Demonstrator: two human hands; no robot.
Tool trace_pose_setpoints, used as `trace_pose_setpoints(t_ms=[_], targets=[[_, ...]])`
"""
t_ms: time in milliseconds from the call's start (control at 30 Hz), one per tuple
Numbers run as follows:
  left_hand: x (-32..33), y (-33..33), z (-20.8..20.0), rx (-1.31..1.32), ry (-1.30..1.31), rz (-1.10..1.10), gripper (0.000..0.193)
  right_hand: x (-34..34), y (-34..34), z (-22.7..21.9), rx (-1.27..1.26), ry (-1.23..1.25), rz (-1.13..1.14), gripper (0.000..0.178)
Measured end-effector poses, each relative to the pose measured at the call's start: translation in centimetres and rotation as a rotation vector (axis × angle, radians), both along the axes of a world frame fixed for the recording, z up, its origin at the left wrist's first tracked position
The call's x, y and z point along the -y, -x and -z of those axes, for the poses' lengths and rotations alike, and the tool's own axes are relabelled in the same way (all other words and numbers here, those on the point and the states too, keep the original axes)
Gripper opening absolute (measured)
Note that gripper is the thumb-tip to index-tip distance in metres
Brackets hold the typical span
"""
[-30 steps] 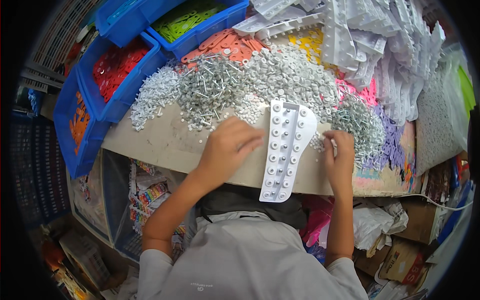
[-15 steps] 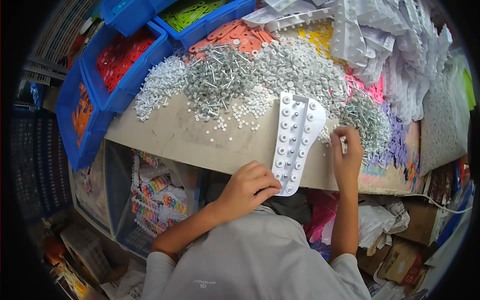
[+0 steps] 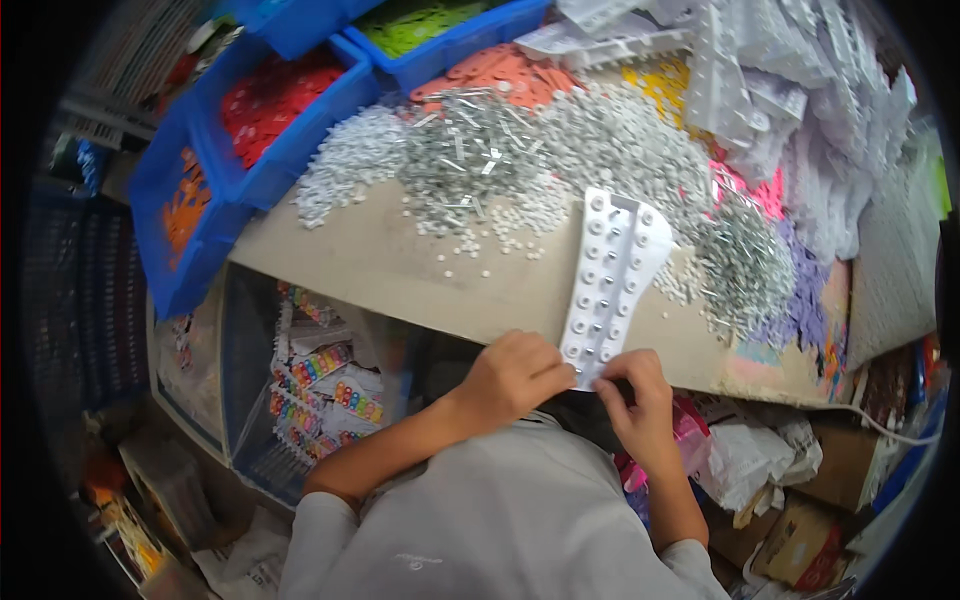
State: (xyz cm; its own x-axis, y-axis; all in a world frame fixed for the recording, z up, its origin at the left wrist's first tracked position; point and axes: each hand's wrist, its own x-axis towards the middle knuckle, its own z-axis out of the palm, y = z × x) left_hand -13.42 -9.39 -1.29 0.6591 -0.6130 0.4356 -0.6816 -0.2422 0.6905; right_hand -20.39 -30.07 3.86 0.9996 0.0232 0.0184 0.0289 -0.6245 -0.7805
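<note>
A white moulded plastic tray [image 3: 606, 285], wider at its far right side, lies on the bench with its near end at the front edge. White round caps sit in a row along each side, and small metal studs line its middle channel. My left hand [image 3: 515, 375] is closed, its thumb and fingertips gripping the tray's near left edge. At the near right corner, my right hand [image 3: 640, 400] is pinched over the tray; what its fingertips hold is too small to make out. Small white rings [image 3: 680, 278] and a heap of metal pins [image 3: 745, 262] lie right of the tray.
Behind the tray spread heaps of grey-white caps [image 3: 630, 135], metal-stemmed pins [image 3: 470, 150] and white pieces [image 3: 350, 155]. Blue bins [image 3: 262, 180] with coloured plastic pieces stand at the left. White moulded trays [image 3: 810, 110] are piled far right, beside a filled clear bag [image 3: 895, 250].
My right hand has come from the small rings and pins at the right to the tray's near end. My left hand stays at the tray's near left edge. The view has shifted slightly.
</note>
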Motion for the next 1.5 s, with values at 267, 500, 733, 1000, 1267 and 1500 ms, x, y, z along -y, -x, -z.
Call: trace_pose_setpoints(t_ms=[267, 500, 733, 1000, 1267, 1500], targets=[[0.9, 0.1, 0.8, 0.145, 0.101, -0.006, 0.017, -0.2, 1.9, 2.5, 0.313, 0.359, 0.002, 0.018], [0.1, 0.4, 0.8, 0.277, 0.028, -0.011, 0.018, -1.0, -1.3, -4.5, 0.431, 0.404, -0.011, 0.006], [-3.4, 0.7, 0.5, 0.198, 0.157, -0.192, 0.031, -14.3, -17.7, -8.7, 0.672, 0.036, -0.378, 0.008], [-15.2, -1.1, -4.3, 0.117, 0.157, -0.825, 0.021, -31.9, -37.0, -0.8, 0.284, 0.192, -0.637, 0.026], [-31.1, -11.7, -8.3, 0.019, 0.071, -1.185, 0.019, -35.6, -39.0, 0.8, 0.050, 0.631, -0.511, 0.043], [-41.6, -24.4, -3.5, -0.051, -0.461, -0.974, 0.024, -36.1, -37.9, 0.0, -0.020, 0.611, -0.532, 0.031]])
